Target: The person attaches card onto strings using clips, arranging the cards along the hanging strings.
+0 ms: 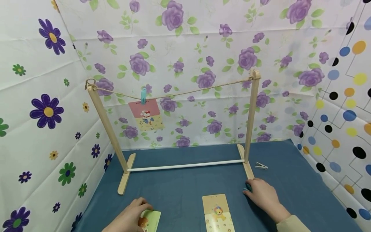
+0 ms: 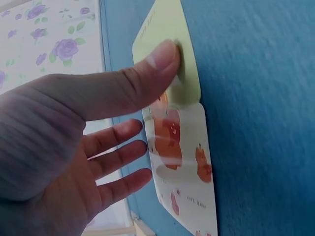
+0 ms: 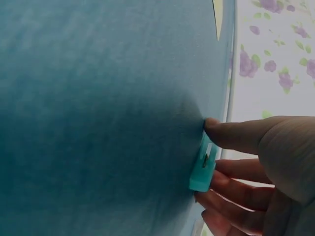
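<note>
In the head view my left hand [image 1: 129, 215] is at a green card [image 1: 152, 221] near the front edge. The left wrist view has the thumb laid across the green upper half of that card, with bear pictures [image 2: 167, 142] on its white lower half; the index finger is mostly hidden. My right hand [image 1: 264, 196] holds a teal clothespin [image 3: 203, 172] between thumb and fingers, low over the blue cloth by the stand's right foot. Between the hands lies a tan and cream lion card [image 1: 217, 211].
A wooden stand [image 1: 252, 119] carries a sagging twine line [image 1: 197, 91]. From it hangs a pink and yellow rabbit card [image 1: 147, 119] under a light blue clothespin [image 1: 143, 96]. Another clothespin [image 1: 261, 166], pale, lies right of the stand. Patterned cloth walls surround the blue tablecloth [image 1: 179, 183].
</note>
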Available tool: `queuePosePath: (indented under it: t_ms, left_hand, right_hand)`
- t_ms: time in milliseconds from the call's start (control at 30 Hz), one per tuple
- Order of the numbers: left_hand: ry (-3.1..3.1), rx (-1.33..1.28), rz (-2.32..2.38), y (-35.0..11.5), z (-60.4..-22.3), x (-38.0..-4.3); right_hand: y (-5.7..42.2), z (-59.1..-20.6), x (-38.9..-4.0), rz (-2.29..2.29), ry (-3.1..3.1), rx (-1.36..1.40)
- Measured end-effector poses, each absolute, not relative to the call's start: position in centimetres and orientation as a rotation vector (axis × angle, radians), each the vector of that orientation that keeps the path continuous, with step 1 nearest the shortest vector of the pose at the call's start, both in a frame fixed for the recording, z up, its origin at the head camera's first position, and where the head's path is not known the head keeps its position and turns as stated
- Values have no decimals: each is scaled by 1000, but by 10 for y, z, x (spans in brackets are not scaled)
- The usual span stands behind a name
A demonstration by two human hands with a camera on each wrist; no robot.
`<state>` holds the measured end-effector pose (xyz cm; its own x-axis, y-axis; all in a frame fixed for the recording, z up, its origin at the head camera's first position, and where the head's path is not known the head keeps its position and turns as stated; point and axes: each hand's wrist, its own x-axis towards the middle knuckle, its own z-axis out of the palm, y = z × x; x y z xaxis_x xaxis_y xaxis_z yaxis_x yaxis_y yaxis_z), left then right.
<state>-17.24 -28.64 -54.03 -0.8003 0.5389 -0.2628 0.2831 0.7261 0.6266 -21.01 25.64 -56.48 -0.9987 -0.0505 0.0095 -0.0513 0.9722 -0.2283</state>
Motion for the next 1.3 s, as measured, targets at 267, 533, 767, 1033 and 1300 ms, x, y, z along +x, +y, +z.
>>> queuePosePath:
  t_ms: [267, 533, 767, 1033, 1300]
  left_hand:
    - [2568, 647, 699, -279, -538, -171]
    - [2658, 627, 516, -269, -538, -172]
    - [2668, 620, 516, -268, -540, -171]
    - [2664, 561, 564, -268, -540, -171]
    - [2660, 542, 574, -262, -537, -168]
  right_hand:
    - [246, -558, -216, 285, -3152, 59]
    - [238, -552, -217, 274, -3166, 24]
    - [235, -548, -215, 268, -3175, 9]
    - [231, -551, -217, 229, -3137, 39]
    - [235, -558, -216, 224, -3167, 19]
